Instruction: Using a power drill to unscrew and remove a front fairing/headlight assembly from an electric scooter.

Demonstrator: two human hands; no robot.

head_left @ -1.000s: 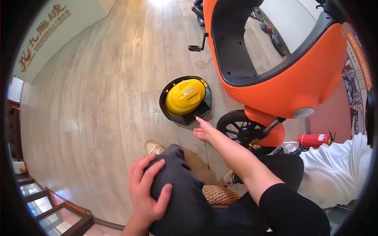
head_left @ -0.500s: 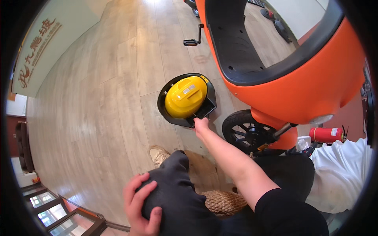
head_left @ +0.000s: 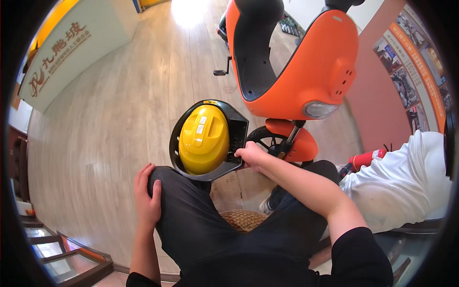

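Observation:
A yellow hard hat (head_left: 204,142) sits, crown up, in a black plastic basket-like tub (head_left: 238,128) with one rounded end and one angular side. My right hand (head_left: 251,155) pinches the tub's rim on its right side, above the floor and close to my knees. The grip's underside is hidden. On my left knee rests my left hand (head_left: 149,196), fingers stretched out and nothing in it. Just beyond the tub stands an orange electric scooter (head_left: 282,83), its front wheel (head_left: 258,136) partly covered by the tub.
To the right, a red fire extinguisher (head_left: 367,158) lies beside a white cloth (head_left: 392,179). A woven seat (head_left: 244,219) shows between my legs. At the far left stands a pale counter (head_left: 103,57); framed glass panels (head_left: 71,268) are at the lower left. Pictures (head_left: 406,86) hang at the right.
My right hand has drawn the tub and hard hat nearer and to the left, toward my knees. My left hand stays on my knee. The view has shifted.

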